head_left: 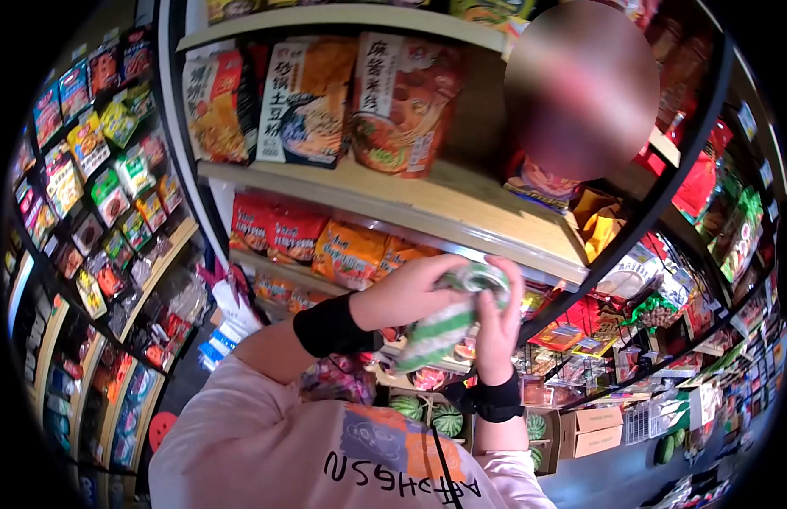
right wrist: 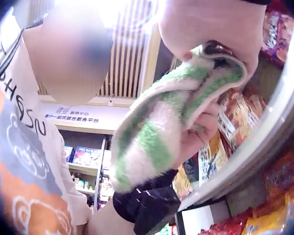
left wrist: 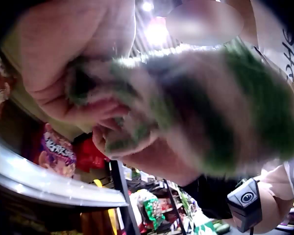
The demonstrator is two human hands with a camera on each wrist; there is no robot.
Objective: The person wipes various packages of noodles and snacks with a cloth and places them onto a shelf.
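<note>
A fluffy green-and-white striped cloth [head_left: 440, 335] is held between both hands in front of the shelf, its upper end bunched and its lower part hanging down to the left. My left hand [head_left: 415, 293] grips the bunched end from the left side. On the other side my right hand [head_left: 498, 318] pinches it, thumb in front and fingers behind. The right wrist view shows the cloth [right wrist: 152, 142] folded over, with a pale hem along its edge. In the left wrist view the cloth [left wrist: 201, 107] is blurred and covers part of the right hand [left wrist: 157, 159].
A wooden shelf [head_left: 427, 199] carries upright noodle packets [head_left: 304, 102]. Red and orange packets [head_left: 351, 250] fill the tier below. Watermelons [head_left: 447, 419] and cardboard boxes [head_left: 591, 431] are low down. Racks of snack bags [head_left: 109, 199] stand at the left.
</note>
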